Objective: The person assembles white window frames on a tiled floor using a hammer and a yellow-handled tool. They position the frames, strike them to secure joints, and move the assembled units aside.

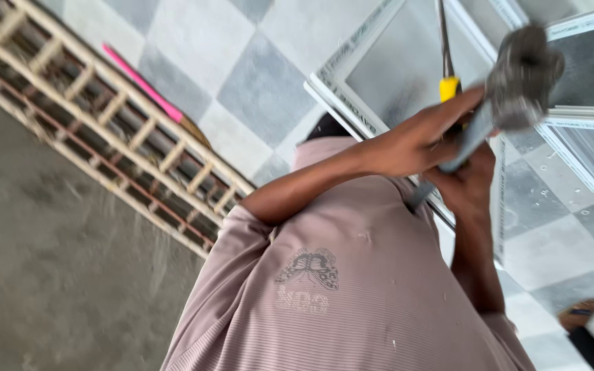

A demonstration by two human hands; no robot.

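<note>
Wearer's own hands: out of frame, so I can't tell the state of their fingers. What's in view is a co-worker in a mauve ribbed shirt [352, 302], seen from behind, both arms raised. Co-worker's upper hand [417, 141]: fingers clamped around the yellow-handled metal-shafted tool [449, 88], shaft running on up out of frame. Co-worker's lower hand [467, 184]: fingers wrapped on the grey handle of the blurred steel-headed hammer [522, 74], head well up and right of both fists, long axis diagonal from lower left to upper right (motion blur, so exact grip overlap is unclear). Straight beyond the fists lies the white window frame with glass panes [352, 65], flat on the grey-and-white checkered tile floor [242, 75]. No containers. Left: pale wooden lattice rack [115, 130], pink stick [142, 82] beside it. Lower right: a sandalled foot [580, 315].
</note>
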